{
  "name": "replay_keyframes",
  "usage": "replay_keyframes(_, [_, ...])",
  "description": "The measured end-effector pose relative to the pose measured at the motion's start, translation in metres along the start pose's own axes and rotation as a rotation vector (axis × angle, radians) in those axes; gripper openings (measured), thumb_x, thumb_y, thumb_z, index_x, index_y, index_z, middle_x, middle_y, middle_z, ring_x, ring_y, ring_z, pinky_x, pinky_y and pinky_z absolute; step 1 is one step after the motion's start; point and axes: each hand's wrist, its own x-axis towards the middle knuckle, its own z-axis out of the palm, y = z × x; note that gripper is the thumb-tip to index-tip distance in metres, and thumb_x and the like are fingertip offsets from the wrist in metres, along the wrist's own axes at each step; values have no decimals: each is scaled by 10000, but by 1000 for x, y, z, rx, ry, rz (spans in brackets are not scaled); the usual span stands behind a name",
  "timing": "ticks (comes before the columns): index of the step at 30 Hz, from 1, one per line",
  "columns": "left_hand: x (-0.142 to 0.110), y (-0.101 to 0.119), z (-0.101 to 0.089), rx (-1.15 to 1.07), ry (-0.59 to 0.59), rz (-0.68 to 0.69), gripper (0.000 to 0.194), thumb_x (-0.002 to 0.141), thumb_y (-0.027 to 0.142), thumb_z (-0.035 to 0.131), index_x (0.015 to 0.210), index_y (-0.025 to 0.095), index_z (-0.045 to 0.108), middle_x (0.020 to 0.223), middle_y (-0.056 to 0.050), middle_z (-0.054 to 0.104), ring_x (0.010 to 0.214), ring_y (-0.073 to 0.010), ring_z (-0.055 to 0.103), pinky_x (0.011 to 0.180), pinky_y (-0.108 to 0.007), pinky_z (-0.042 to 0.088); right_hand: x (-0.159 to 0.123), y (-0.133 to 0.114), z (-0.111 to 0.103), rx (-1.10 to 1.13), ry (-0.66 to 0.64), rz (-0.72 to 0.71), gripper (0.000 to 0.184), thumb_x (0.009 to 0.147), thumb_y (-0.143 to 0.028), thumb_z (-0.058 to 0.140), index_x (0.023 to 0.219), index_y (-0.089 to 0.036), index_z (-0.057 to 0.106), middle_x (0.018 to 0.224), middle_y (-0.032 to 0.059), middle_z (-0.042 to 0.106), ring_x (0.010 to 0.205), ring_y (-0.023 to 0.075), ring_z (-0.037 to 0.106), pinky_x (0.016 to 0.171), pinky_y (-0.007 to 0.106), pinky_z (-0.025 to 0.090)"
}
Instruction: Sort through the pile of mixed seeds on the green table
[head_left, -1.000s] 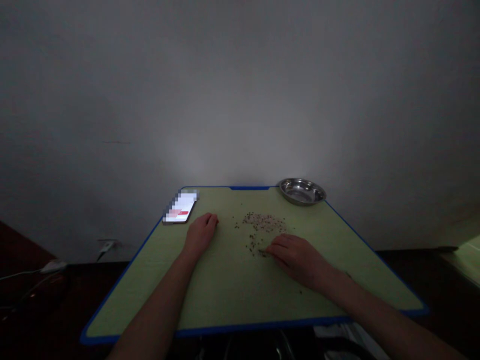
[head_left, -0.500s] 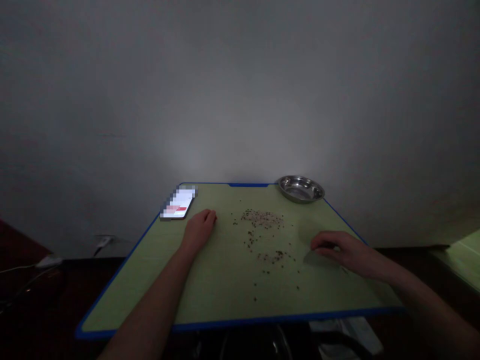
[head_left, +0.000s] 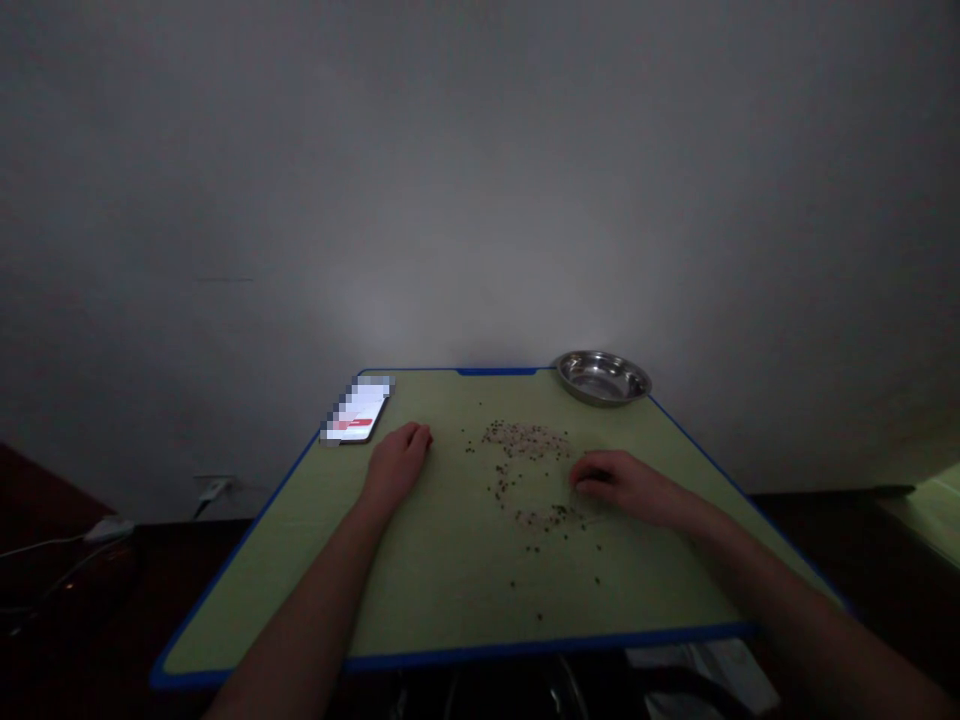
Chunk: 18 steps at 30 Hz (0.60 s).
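Observation:
A patch of small dark beads or seeds mixed with paler grains (head_left: 526, 440) lies spread over the green table (head_left: 442, 600). A smaller patch of dark and pale grains (head_left: 551, 516) lies nearer to me, with a few loose dark ones around it. My right hand (head_left: 619, 483) is just right of the patches, its fingers curled in and thumb brought up to them; whatever is between the fingertips is too small to make out. Left of the grains, my left hand (head_left: 399, 460) rests on the table with its fingers curled closed, and nothing shows in it.
A shiny steel bowl (head_left: 602, 378) stands at the back right corner. A lit phone (head_left: 358, 415) lies at the left edge. The table has a blue rim (head_left: 450, 658), and a grey wall (head_left: 480, 200) rises behind it. A plug and cables (head_left: 214, 490) are at the left.
My right hand has moved left, from the table's right side to beside the grains. A loose dark grain near the front edge now lies farther right. My left hand stays in place.

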Motion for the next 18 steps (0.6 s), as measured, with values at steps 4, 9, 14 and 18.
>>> replay_keyframes(4, [1,-1,2,6,5,-7,380,838,414,295,713,190,576,752,-40,633,723,-180,553,631,-277,366,7,-16,14,30,-8,-16,124,790,-142,543,836,-184,650,823,23,655,751,157,585,685,282,455])
replay_keyframes(9, [2,-2,2,3,1,8,364,834,401,300,701,189,564,746,-41,626,723,-178,545,637,-277,365,17,-37,28,0,19,-49,143,774,-86,552,827,-182,645,824,18,642,758,142,568,700,269,438])
replay_keyframes(14, [1,-1,1,9,-6,-9,368,835,414,300,702,190,560,731,-42,624,706,-179,542,629,-276,367,30,-46,40,0,57,-124,138,768,-73,565,802,-183,641,797,10,616,748,134,552,699,260,426])
replay_keyframes(18, [1,-1,1,6,1,9,367,835,412,299,685,189,550,726,-43,624,704,-178,540,634,-277,374,46,-45,47,-28,145,-155,127,764,-68,575,790,-178,634,794,15,606,763,140,544,703,262,416])
